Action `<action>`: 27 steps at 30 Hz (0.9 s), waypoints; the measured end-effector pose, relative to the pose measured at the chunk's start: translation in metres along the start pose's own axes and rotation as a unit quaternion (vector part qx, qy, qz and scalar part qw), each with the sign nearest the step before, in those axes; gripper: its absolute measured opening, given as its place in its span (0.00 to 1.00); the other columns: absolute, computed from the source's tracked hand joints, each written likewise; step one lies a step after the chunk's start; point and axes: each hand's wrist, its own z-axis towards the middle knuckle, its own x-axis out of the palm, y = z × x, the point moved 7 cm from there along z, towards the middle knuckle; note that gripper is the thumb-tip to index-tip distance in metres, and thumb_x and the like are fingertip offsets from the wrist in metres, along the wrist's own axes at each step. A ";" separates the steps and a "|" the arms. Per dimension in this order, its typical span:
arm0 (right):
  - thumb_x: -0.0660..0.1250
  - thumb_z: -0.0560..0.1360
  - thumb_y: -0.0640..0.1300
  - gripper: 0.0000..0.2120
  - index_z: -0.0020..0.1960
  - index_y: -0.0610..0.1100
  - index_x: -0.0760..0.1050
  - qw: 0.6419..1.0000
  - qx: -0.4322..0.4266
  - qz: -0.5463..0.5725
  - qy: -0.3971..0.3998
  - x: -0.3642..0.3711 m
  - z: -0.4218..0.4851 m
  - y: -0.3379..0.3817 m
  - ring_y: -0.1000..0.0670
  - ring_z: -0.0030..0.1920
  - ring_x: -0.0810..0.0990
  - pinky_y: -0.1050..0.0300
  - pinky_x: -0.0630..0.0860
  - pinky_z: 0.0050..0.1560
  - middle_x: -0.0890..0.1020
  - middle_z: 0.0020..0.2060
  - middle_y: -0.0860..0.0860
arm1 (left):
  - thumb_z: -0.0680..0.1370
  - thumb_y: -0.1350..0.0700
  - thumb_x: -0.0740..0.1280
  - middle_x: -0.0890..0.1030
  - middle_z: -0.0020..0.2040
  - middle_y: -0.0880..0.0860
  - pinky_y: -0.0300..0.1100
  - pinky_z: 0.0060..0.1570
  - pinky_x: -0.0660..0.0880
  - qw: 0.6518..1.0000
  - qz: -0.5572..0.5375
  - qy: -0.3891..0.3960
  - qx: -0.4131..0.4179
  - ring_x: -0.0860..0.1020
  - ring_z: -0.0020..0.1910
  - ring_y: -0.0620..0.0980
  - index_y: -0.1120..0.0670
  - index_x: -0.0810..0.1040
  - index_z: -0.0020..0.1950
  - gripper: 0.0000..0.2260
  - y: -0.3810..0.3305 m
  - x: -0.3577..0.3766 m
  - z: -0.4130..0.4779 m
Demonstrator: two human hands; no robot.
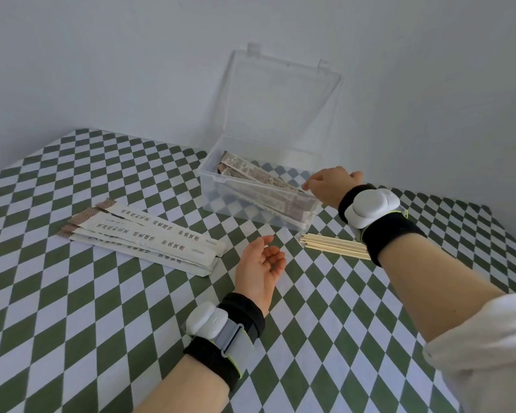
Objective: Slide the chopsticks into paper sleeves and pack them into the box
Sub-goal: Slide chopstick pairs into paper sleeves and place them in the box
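Chopsticks (335,247) of pale bare wood, thin and straight, lie in a loose bundle on the table just in front of the box's near right corner, partly hidden under your right forearm. More pairs already wrapped in printed paper, the sleeved chopsticks (259,174), lie slanted inside the box (212,177), a clear, hard plastic tub with rounded corners. Its hinged lid (280,99) stands open and leans back toward the wall. Left of the box, a flat stack of empty paper sleeves (149,238) lies fanned out, long off-white strips with dark printed characters and brown patterned ends. Your right hand (331,186) is over the box's near right rim, back of the hand up and fingers bent down at the end of a wrapped pair; you cannot tell from here whether they pinch it or only touch it. Your left hand (259,263) is turned palm up between the sleeves and the bare sticks, fingers relaxed and loosely spread, holding nothing. Both wrists carry black fabric bands with smooth white plastic pods (370,210), and a white cloth cuff (489,353) is pushed up your right arm. A green and white diamond-check tablecloth (102,323) covers the table, which sits in a corner of plain pale grey walls (102,55).
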 end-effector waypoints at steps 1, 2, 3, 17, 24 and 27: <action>0.50 0.73 0.47 0.19 0.49 0.50 0.80 0.999 -0.012 0.027 -0.024 -0.003 -0.002 0.001 0.47 0.52 0.71 0.50 0.55 0.51 0.80 0.47 0.50 | 0.80 0.58 0.60 0.74 0.39 0.54 0.41 0.42 0.76 1.000 -0.003 -0.002 -0.001 0.75 0.38 0.49 0.59 0.75 0.52 0.07 -0.001 -0.001 0.001; 0.50 0.74 0.49 0.19 0.47 0.50 0.80 0.996 -0.020 0.066 -0.057 -0.008 -0.006 0.000 0.47 0.51 0.71 0.51 0.56 0.51 0.80 0.46 0.50 | 0.80 0.58 0.60 0.74 0.39 0.54 0.41 0.42 0.76 1.000 -0.005 -0.004 -0.002 0.75 0.38 0.49 0.59 0.75 0.52 0.07 -0.002 -0.002 0.001; 0.51 0.75 0.50 0.18 0.46 0.49 0.80 0.989 -0.023 0.109 -0.094 -0.015 -0.013 -0.003 0.46 0.50 0.72 0.51 0.58 0.52 0.80 0.44 0.50 | 0.80 0.58 0.59 0.74 0.39 0.54 0.41 0.42 0.75 1.000 -0.007 -0.005 -0.001 0.75 0.38 0.49 0.59 0.75 0.52 0.07 -0.003 -0.001 0.001; 0.62 0.76 0.43 0.08 0.53 0.45 0.77 0.980 0.050 0.156 -0.109 0.060 -0.123 -0.089 0.50 0.53 0.72 0.57 0.70 0.55 0.77 0.51 0.50 | 0.79 0.62 0.61 0.78 0.39 0.52 0.34 0.40 0.77 0.966 0.242 0.061 0.075 0.78 0.39 0.47 0.55 0.78 0.48 0.06 -0.025 0.009 -0.008; 0.62 0.76 0.42 0.08 0.53 0.43 0.77 0.969 0.043 0.211 -0.118 0.065 -0.126 -0.086 0.52 0.49 0.69 0.58 0.69 0.52 0.77 0.51 0.48 | 0.76 0.58 0.68 0.75 0.56 0.45 0.37 0.56 0.66 0.636 0.750 0.101 0.151 0.72 0.56 0.44 0.48 0.75 0.58 0.12 -0.119 -0.015 -0.003; 0.62 0.76 0.41 0.09 0.54 0.43 0.77 0.972 0.028 0.205 -0.113 0.069 -0.126 -0.081 0.52 0.51 0.70 0.60 0.66 0.52 0.77 0.51 0.49 | 0.74 0.55 0.70 0.71 0.60 0.46 0.39 0.56 0.63 0.499 0.856 0.101 0.090 0.68 0.56 0.44 0.48 0.72 0.63 0.18 -0.130 -0.032 0.004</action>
